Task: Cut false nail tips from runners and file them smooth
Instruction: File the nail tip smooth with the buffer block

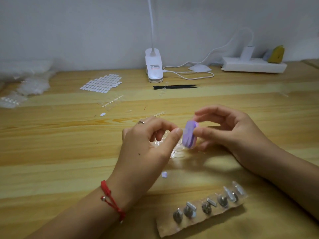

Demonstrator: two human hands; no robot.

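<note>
My left hand (151, 144) pinches a small clear nail tip (184, 130) between thumb and forefinger, held against a purple file block (189, 135). My right hand (229, 130) grips that block between thumb and fingers, above the wooden table (69, 152). Under the hands lies a small heap of clear cut tips and runner pieces (176, 152). A clear runner with tips (112, 101) lies farther back. One loose pale tip (164, 174) lies near my left wrist.
A strip with metal nail stands (207, 206) lies at the front right. Black scissors (176, 86), a sheet of white adhesive tabs (101, 84), a white clip lamp (154, 66), a power strip (253, 65) and plastic bags (25, 80) sit along the back.
</note>
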